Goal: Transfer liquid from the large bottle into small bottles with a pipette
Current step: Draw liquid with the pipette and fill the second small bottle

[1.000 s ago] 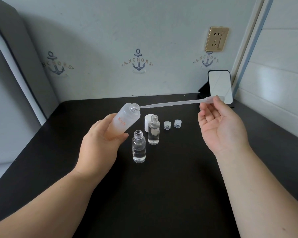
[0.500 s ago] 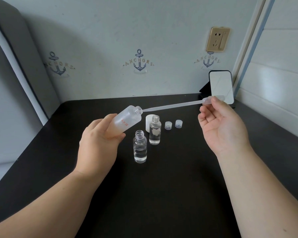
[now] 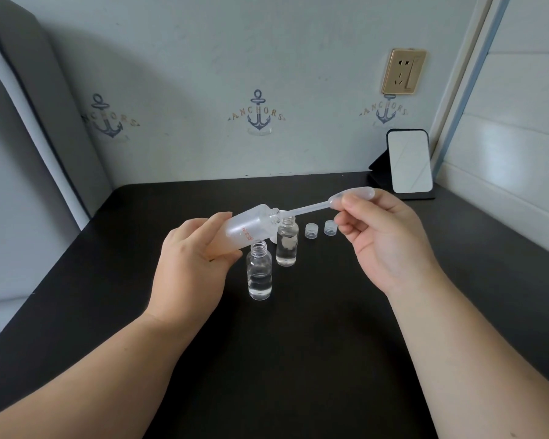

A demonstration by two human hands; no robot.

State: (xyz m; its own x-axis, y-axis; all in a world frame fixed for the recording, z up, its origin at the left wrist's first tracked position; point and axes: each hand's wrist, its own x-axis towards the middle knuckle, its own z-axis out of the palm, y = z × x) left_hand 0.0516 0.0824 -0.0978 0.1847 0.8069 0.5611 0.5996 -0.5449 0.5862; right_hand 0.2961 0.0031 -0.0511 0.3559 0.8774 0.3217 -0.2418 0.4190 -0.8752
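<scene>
We see a black table [image 3: 298, 359] set against a pale wall with anchor prints [image 3: 258, 113]. A small mirror [image 3: 410, 160] stands at the table's back right corner. Our left hand [image 3: 187, 264] grips the frosted large bottle [image 3: 249, 228], tilted with its open neck pointing up and to the right. Our right hand [image 3: 384, 239] pinches the bulb of the pipette [image 3: 339, 201], whose thin stem runs down-left into the large bottle's mouth. Two small bottles stand uncapped on the table: the near small bottle [image 3: 260, 274], just below the tilted bottle, is part-filled, and the far small bottle [image 3: 287, 245] stands just behind it. Two small caps [image 3: 320, 230] lie to the right of them.
</scene>
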